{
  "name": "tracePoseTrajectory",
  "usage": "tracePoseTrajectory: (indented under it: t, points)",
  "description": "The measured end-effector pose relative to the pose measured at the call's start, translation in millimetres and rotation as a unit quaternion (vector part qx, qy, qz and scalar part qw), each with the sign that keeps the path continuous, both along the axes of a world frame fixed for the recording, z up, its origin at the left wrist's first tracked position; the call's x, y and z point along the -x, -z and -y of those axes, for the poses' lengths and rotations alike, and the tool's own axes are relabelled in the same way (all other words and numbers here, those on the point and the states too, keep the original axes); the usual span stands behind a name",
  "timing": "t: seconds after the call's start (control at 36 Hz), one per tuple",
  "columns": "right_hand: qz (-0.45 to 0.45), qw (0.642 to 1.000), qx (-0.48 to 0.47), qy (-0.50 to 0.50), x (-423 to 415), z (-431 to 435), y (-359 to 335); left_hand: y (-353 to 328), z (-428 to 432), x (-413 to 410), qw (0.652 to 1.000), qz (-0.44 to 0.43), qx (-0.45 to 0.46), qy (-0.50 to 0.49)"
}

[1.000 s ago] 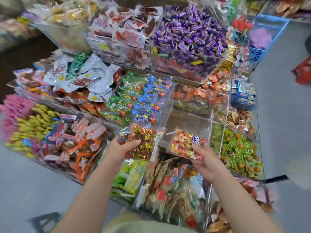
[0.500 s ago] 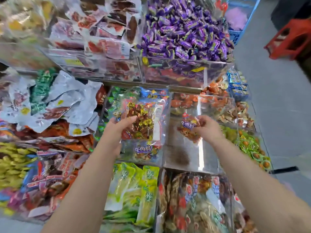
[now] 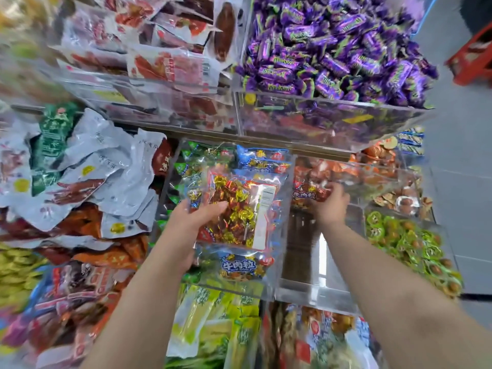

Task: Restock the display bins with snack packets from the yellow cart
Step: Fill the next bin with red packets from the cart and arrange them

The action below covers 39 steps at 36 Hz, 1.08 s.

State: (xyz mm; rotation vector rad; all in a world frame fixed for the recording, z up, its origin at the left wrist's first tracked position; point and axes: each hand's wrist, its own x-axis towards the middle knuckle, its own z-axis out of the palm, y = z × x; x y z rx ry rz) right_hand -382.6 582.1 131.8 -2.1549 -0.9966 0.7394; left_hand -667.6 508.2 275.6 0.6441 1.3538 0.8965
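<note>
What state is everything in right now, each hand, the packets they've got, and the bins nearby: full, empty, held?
left hand, grips the gold-and-red candy packet
gold-and-red candy packet, held above the blue-packet bin
right hand, grips the red packet
red packet, held at the far end of the clear bin
clear bin, nearly empty, bottom bare
blue-packet bin, stocked
purple candy bin, heaped full

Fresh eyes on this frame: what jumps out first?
The heap of purple candies filling the top-right bin. Then, at centre, the left hand holding a clear bag of gold and red sweets, while the right hand grips a red packet at the back of the nearly bare clear bin.
</note>
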Motion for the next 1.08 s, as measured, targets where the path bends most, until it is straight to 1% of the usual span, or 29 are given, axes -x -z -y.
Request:
tracePoseTrajectory:
  t: [0.06,0.11,0.17,0.25,0.33,0.39,0.44,0.5,0.56,0.72,0.78,0.81,0.83,0.86,0.92,0.94,0.97,1.0,1.03,1.06,1.08]
  points:
    - [-0.046,0.993,0.007,0.105,8.8,3.5,5.5,-0.1,-0.6,0.7,1.000,0.009,0.002,-0.009]
    - [-0.104,0.983,0.001,0.152,14.8,3.7,9.1,-1.3,-1.3,0.6,1.000,0.011,0.003,-0.016]
    - [-0.135,0.981,-0.018,0.138,15.3,1.8,11.7,-2.3,-1.3,0.5,1.000,0.013,0.003,-0.020]
    - [-0.137,0.987,-0.020,0.083,7.2,1.1,12.1,-3.6,-0.9,-0.9,1.000,0.011,-0.005,-0.020]
    - [-0.117,0.992,0.027,0.047,-7.3,-3.0,12.1,-5.1,0.8,-2.8,1.000,0.000,-0.010,-0.012]
    - [-0.112,0.989,0.053,0.074,-13.0,-7.9,9.2,-6.6,1.5,-4.2,1.000,-0.005,-0.008,-0.005]
    - [-0.122,0.986,0.059,0.098,-14.3,-10.0,6.9,-8.6,1.6,-4.8,1.000,-0.005,-0.007,-0.002]
    - [-0.115,0.989,0.062,0.075,-14.1,-7.5,6.5,-11.1,1.6,-5.0,1.000,-0.005,-0.009,-0.003]
    - [-0.116,0.990,0.052,0.067,-13.7,-3.0,7.8,-13.4,1.6,-5.0,1.000,-0.006,-0.015,0.000]
    - [-0.136,0.983,0.010,0.126,-0.1,19.5,-13.2,-23.6,2.8,-10.7,0.999,0.007,-0.029,0.013]
    - [-0.165,0.978,-0.020,0.129,7.9,33.9,-29.8,-26.5,3.3,-15.1,0.999,0.018,-0.033,0.013]
    - [-0.198,0.973,-0.039,0.113,13.8,41.8,-41.7,-27.4,3.6,-17.8,0.999,0.024,-0.034,0.011]
    - [-0.251,0.961,-0.063,0.094,20.2,49.5,-55.4,-27.3,4.0,-20.8,0.999,0.025,-0.036,0.009]
    - [-0.320,0.941,-0.082,0.071,27.4,56.4,-71.3,-27.2,4.6,-23.9,0.999,0.022,-0.037,0.007]
    - [-0.465,0.881,-0.088,0.008,42.0,70.5,-105.0,-25.3,5.5,-30.5,0.999,0.015,-0.045,0.016]
    - [-0.506,0.858,-0.077,-0.036,49.1,78.4,-121.6,-24.7,6.1,-34.3,0.998,0.009,-0.051,0.023]
    - [-0.516,0.850,-0.064,-0.090,53.9,85.5,-132.8,-24.3,7.2,-38.5,0.998,0.005,-0.055,0.031]
    - [-0.506,0.850,-0.050,-0.141,58.9,93.0,-144.4,-22.6,8.2,-42.3,0.998,0.006,-0.057,0.032]
    - [-0.482,0.857,-0.046,-0.175,61.2,99.5,-149.8,-21.2,9.0,-45.7,0.998,0.002,-0.055,0.037]
    - [-0.462,0.867,-0.044,-0.181,63.2,104.9,-156.2,-20.3,9.3,-48.6,0.997,-0.012,-0.054,0.045]
    - [-0.454,0.874,-0.055,-0.166,62.0,107.7,-157.3,-19.1,9.5,-51.3,0.997,-0.023,-0.056,0.055]
